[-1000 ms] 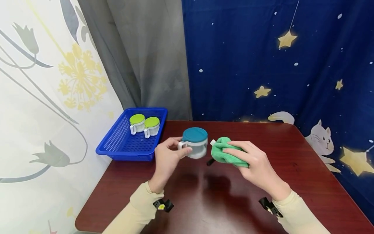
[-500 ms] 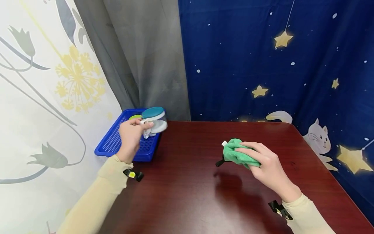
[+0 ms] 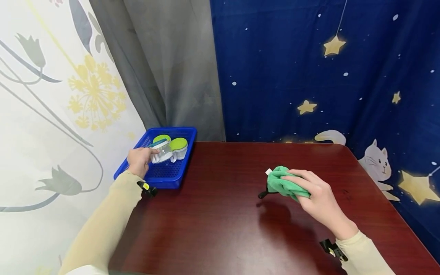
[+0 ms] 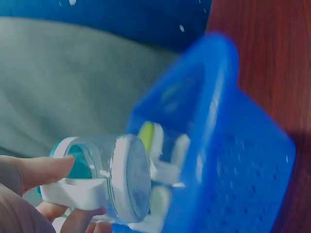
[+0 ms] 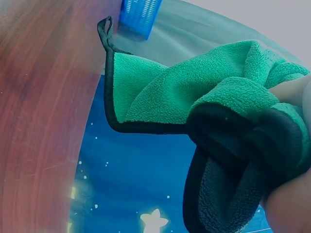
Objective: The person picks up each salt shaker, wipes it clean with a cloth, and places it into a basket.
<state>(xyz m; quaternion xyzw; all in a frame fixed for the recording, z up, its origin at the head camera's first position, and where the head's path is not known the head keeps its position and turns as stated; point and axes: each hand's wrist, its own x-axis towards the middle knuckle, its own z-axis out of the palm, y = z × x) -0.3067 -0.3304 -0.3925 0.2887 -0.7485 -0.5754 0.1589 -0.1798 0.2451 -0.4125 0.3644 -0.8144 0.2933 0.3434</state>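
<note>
My left hand (image 3: 139,158) grips a clear jar (image 4: 104,167) with a teal lid by its white handle (image 4: 77,193), over the blue basket (image 3: 161,182). The jar is tilted, and in the head view it overlaps one of two jars with lime-green lids, the left jar (image 3: 161,138). The right jar (image 3: 179,149) stands inside the basket beside it. Over the table on the right, my right hand (image 3: 317,193) holds a bunched green cloth (image 3: 285,183). Black edging and a hanging loop (image 5: 108,34) show on the cloth in the right wrist view.
The dark red wooden table (image 3: 213,214) reaches back to a grey curtain (image 3: 185,68) and a blue star-patterned curtain (image 3: 275,68). At the left hangs a white floral curtain (image 3: 51,152), close to the basket and my left arm.
From the middle of the table, my left hand has carried the teal-lidded jar left to the basket and tilted it. My right hand, still holding the cloth, has drifted slightly right.
</note>
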